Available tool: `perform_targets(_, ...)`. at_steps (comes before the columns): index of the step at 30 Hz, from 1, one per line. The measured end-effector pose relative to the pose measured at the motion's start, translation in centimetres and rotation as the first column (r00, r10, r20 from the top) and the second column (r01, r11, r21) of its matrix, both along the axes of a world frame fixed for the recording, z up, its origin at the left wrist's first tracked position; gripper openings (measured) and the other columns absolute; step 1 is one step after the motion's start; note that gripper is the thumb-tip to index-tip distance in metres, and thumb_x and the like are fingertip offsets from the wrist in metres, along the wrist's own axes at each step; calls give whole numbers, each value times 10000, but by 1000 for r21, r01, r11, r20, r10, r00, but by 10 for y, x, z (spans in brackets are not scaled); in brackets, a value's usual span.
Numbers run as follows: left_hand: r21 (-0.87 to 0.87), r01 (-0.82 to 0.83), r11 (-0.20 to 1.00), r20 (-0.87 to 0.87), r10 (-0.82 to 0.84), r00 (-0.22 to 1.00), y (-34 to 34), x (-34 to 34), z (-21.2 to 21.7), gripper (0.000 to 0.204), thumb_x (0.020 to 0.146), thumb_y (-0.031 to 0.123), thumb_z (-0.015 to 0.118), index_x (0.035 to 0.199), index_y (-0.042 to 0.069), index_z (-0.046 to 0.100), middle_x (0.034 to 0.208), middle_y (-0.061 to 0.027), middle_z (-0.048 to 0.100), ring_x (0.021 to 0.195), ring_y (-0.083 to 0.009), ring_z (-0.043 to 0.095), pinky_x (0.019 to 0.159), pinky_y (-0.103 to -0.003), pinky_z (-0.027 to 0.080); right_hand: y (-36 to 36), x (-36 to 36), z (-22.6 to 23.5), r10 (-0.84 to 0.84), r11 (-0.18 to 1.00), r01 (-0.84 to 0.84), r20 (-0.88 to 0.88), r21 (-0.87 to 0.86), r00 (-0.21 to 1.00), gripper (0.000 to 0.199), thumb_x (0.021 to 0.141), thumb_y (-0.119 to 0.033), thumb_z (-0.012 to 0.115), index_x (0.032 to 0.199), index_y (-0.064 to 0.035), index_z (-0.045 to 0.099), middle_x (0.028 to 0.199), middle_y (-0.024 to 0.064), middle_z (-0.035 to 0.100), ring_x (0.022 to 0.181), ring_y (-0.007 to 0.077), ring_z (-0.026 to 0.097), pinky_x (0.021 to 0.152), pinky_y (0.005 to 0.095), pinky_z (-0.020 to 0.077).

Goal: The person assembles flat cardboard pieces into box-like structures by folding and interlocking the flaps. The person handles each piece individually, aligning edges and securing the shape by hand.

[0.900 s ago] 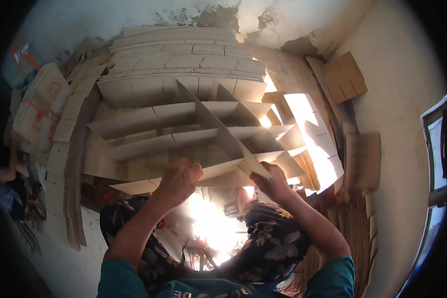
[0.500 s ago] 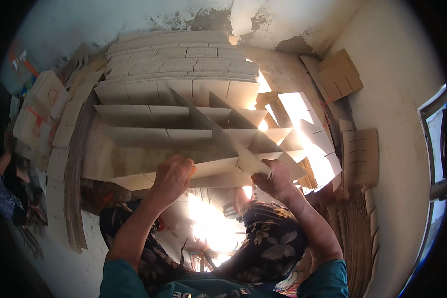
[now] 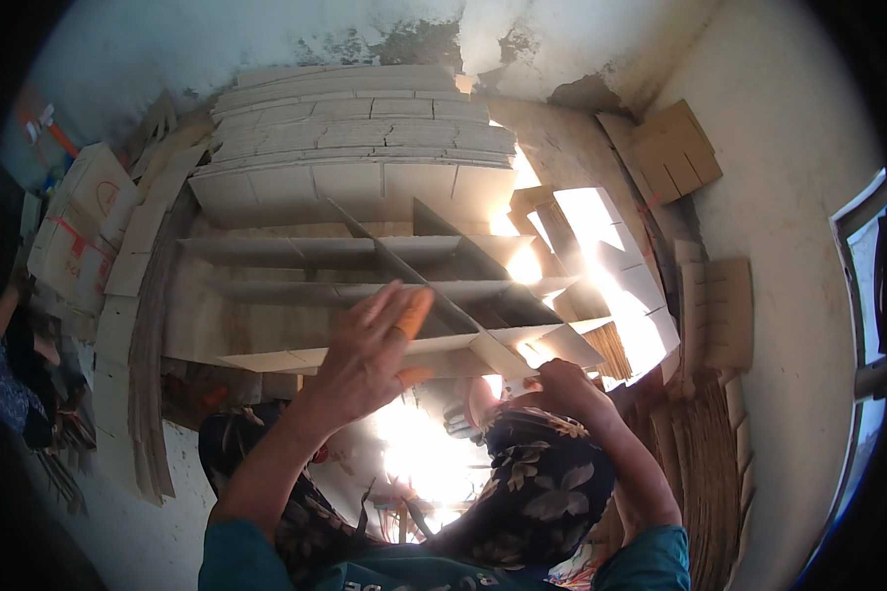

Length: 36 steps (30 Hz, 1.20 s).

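Right hand (image 3: 560, 382), frame centre-right: closed on near edge of pale slotted cardboard divider grid (image 3: 365, 286) at frame centre. Left hand (image 3: 370, 355): fingers spread, open, against grid front. White red-marked cartons (image 3: 69, 231) at left edge.

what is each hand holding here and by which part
Right hand grips the cardboard divider grid at its near right corner. Left hand is open, fingers spread, holding nothing.

Pale cardboard cartons with red markings (image 3: 74, 222) stand stacked at far left; flattened brown cartons (image 3: 672, 150) lean upper right.
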State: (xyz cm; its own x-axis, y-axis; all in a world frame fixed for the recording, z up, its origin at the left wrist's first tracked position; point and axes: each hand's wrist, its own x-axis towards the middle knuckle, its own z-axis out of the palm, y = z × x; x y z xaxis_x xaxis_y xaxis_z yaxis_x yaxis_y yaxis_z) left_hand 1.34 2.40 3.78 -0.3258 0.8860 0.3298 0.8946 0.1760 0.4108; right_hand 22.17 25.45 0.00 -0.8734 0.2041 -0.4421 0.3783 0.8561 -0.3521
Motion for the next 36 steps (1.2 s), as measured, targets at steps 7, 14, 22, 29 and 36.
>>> perform_targets(7, -259, 121, 958, -79, -146, 986, 25, -5, -13, 823, 786, 424, 706, 1427, 13, 394, 1482, -134, 369, 1398, -341, 300, 1141, -534, 243, 11, 52, 56, -668, 737, 463, -427, -492, 609, 173, 853, -144, 708, 934, 8, 715, 845, 137, 715, 708, 154, 656, 623, 295, 519)
perform_targets(14, -120, 41, 992, -11, -43, 999, 9, -3, 2, 767, 774, 302, 756, 1406, 19, 427, 1459, -134, 385, 1352, -327, 371, 1138, -510, 269, 73, 59, 12, -274, 715, 506, -473, 482, 837, 652, 723, -294, 806, 1186, 60, 516, 1107, 198, 584, 1047, 378, 540, 903, 443, 443)
perform_targets(22, 97, -217, 971, 71, 211, 975, -74, -22, -4, 613, 751, 184, 788, 1286, -6, 557, 1253, -163, 582, 1185, -355, 520, 1057, -461, 386, 117, 75, 13, -132, 844, 370, -519, 389, 844, 189, 816, -79, 684, 746, -1, 526, 704, 224, 572, 638, 393, 596, 566, 389, 472)
perform_targets(29, 223, -265, 938, 42, 262, 964, -82, -27, -22, 578, 686, 147, 831, 1182, -35, 597, 1100, -169, 657, 1020, -335, 610, 992, -469, 431, 129, 83, -8, -303, 804, 544, -623, 239, 721, 351, 742, -220, 793, 784, -17, 510, 680, 135, 572, 650, 272, 578, 598, 389, 452)
perform_targets(36, 221, -217, 951, 53, 210, 976, -86, -32, -33, 578, 647, 151, 842, 1153, -19, 622, 1041, -150, 673, 967, -326, 623, 927, -429, 453, 127, 68, 32, 58, 582, 447, -583, 679, 811, 119, 897, -73, 597, 883, -26, 489, 775, 188, 592, 684, 362, 624, 546, 440, 478)
